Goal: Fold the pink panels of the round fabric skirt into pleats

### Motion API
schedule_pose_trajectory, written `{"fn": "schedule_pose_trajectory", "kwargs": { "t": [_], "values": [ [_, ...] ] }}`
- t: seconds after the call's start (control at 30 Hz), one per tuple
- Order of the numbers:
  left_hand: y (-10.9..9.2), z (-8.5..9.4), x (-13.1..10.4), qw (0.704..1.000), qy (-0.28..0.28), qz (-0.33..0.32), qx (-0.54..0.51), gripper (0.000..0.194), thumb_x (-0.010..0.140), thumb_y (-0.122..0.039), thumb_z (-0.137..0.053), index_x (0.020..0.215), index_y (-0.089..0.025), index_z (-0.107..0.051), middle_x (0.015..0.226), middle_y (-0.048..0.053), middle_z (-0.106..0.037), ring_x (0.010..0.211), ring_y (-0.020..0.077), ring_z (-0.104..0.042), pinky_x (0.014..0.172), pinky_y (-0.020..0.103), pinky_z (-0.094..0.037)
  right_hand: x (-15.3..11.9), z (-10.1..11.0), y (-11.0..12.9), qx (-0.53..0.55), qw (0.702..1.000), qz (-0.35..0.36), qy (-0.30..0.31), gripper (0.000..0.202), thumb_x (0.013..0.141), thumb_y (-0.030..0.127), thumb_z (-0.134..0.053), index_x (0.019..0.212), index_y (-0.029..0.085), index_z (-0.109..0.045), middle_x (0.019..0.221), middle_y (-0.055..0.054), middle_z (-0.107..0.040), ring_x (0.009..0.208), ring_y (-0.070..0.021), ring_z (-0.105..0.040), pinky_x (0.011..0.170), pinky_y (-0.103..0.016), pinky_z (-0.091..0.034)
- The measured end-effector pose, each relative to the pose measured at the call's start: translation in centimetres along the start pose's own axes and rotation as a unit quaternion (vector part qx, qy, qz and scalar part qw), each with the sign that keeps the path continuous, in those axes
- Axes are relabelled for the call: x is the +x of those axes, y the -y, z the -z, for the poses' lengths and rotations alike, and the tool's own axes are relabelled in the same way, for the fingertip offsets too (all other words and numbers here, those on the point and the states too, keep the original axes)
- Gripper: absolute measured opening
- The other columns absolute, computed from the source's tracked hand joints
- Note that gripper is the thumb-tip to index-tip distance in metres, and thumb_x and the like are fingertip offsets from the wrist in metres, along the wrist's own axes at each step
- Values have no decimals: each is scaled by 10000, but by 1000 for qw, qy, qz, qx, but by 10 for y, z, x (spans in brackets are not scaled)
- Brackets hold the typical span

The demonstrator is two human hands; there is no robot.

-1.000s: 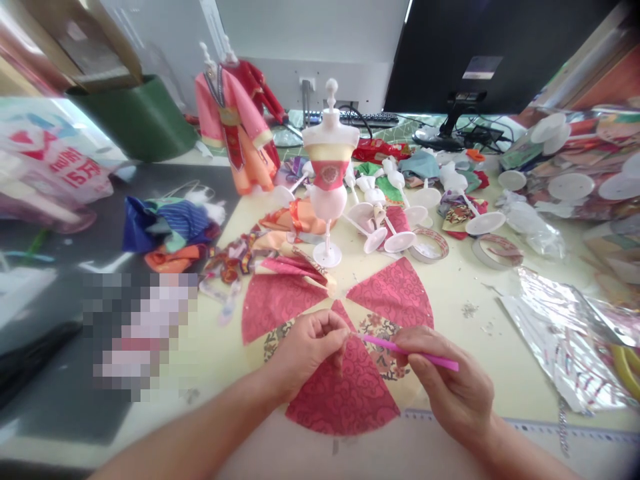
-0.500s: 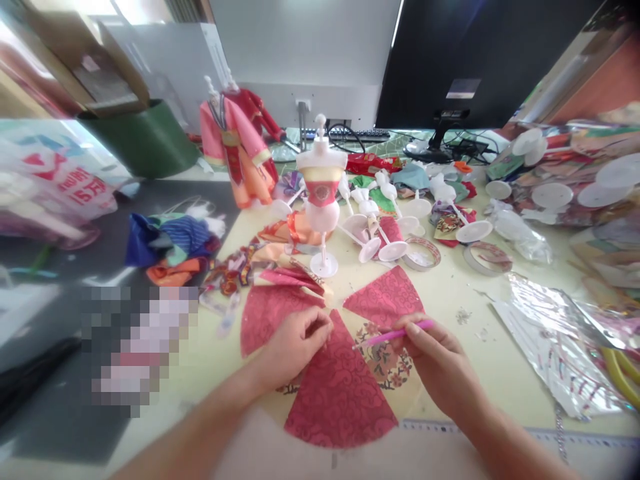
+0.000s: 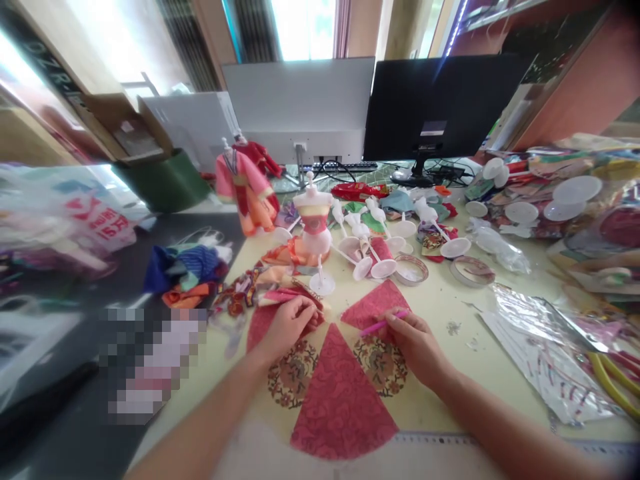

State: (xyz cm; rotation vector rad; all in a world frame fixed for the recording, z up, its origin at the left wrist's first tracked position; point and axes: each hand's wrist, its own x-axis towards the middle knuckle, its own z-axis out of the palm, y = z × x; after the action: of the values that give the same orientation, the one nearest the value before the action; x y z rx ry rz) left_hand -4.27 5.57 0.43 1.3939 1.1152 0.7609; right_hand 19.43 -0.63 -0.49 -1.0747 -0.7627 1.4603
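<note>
A round skirt piece of red patterned panels point(image 3: 345, 400) and cream panels with dark floral medallions point(image 3: 383, 373) is spread on the table. My left hand point(image 3: 293, 327) is over its left side, fingertips pinched at the folded red cloth; what they hold, if anything, is hidden. In my right hand point(image 3: 415, 337) is a slim pink pen-shaped tool point(image 3: 373, 328), its tip pointing left above the right-hand panels. Behind the skirt piece stands a small white dress form point(image 3: 313, 200) with a red and cream band around its chest.
White dress forms point(image 3: 357, 230) lie behind, near two tape rolls point(image 3: 413, 270). Two dressed forms point(image 3: 243, 187) stand back left, before the monitors point(image 3: 300, 100). Yellow-handled scissors point(image 3: 607, 377) and a plastic packet point(image 3: 540, 360) are at right. Cloth scraps point(image 3: 185, 267) lie left; a ruler point(image 3: 440, 439) runs along the front.
The view has tilted up. My left hand has shifted left off the middle red panel toward the folded cloth. My right hand, still holding the pink tool, has moved slightly, uncovering the right medallion.
</note>
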Motion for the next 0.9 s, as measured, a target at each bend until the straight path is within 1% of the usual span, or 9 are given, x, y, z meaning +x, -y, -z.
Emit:
{"fn": "schedule_pose_trajectory", "kwargs": {
  "t": [0.07, 0.1, 0.2, 0.23, 0.37, 0.53, 0.67, 0.73, 0.9],
  "values": [
    [2, 2, 9, 1000, -3, -12, -10, 245, 808, -395, -547, 763, -155, -537, 731, 24, -622, 677, 143, -588, 663, 268, -488, 10, 1, 0, 5, 1000, 11, 6, 317, 711, 425, -764, 774, 148, -625, 625, -3, -592, 574, -129, -550, 549, -230, -458],
    [2, 2, 14, 1000, -6, -19, -13, 246, 803, -395, -559, 763, -153, -542, 724, 24, -623, 673, 144, -590, 663, 270, -488, 15, 2, -1, 5, 1000, 16, 9, 305, 737, 410, -749, 789, 140, -617, 623, 5, -580, 560, -120, -542, 535, -225, -454],
    [3, 4, 29, 999, -18, -35, -26, 235, 814, -382, -571, 790, -148, -558, 746, 30, -628, 699, 142, -596, 680, 270, -487, 30, 2, 0, 4, 999, 25, 20, 217, 895, 325, -605, 852, 113, -586, 716, 12, -572, 605, -100, -556, 579, -231, -483],
    [4, 4, 33, 998, -21, -40, -31, 226, 824, -370, -570, 802, -146, -561, 753, 26, -625, 709, 137, -597, 695, 276, -488, 34, 2, 0, 4, 999, 28, 24, 203, 918, 307, -576, 870, 110, -581, 758, 6, -576, 636, -102, -565, 602, -240, -494],
    [4, 8, 42, 997, -13, -47, -52, 226, 865, -351, -552, 869, -125, -570, 798, 16, -614, 737, 134, -602, 721, 321, -503, 43, 1, 7, 9, 999, 39, 29, 206, 938, 310, -548, 900, 109, -579, 826, -12, -584, 707, -119, -584, 658, -273, -515],
    [-3, 23, 24, 998, -2, -47, -36, 264, 803, -406, -584, 801, -143, -580, 752, 35, -631, 696, 140, -593, 675, 272, -478, 27, 3, 12, 11, 999, 39, 25, 215, 914, 326, -573, 868, 116, -579, 747, 7, -569, 648, -110, -567, 627, -262, -500],
    [-5, 34, 8, 999, -8, -54, -1, 214, 765, -355, -614, 719, -147, -592, 711, 24, -622, 664, 134, -564, 666, 260, -450, 6, 4, 10, -4, 999, 23, 33, 251, 734, 363, -733, 763, 139, -622, 660, -1, -573, 617, -137, -562, 588, -254, -474],
    [-2, 35, 6, 998, -17, -55, 2, 203, 766, -346, -602, 709, -152, -585, 708, 20, -617, 678, 138, -566, 687, 267, -452, -1, 4, 11, -15, 999, 20, 34, 262, 693, 382, -757, 742, 150, -646, 672, -13, -585, 614, -145, -559, 580, -258, -467],
    [3, 31, 9, 998, -32, -48, -15, 218, 774, -370, -573, 735, -155, -569, 720, 24, -614, 693, 152, -579, 686, 278, -462, -19, 8, 21, -42, 998, 23, 38, 194, 732, 349, -731, 756, 166, -671, 786, -23, -595, 699, -148, -557, 652, -263, -481]
  ]
}}
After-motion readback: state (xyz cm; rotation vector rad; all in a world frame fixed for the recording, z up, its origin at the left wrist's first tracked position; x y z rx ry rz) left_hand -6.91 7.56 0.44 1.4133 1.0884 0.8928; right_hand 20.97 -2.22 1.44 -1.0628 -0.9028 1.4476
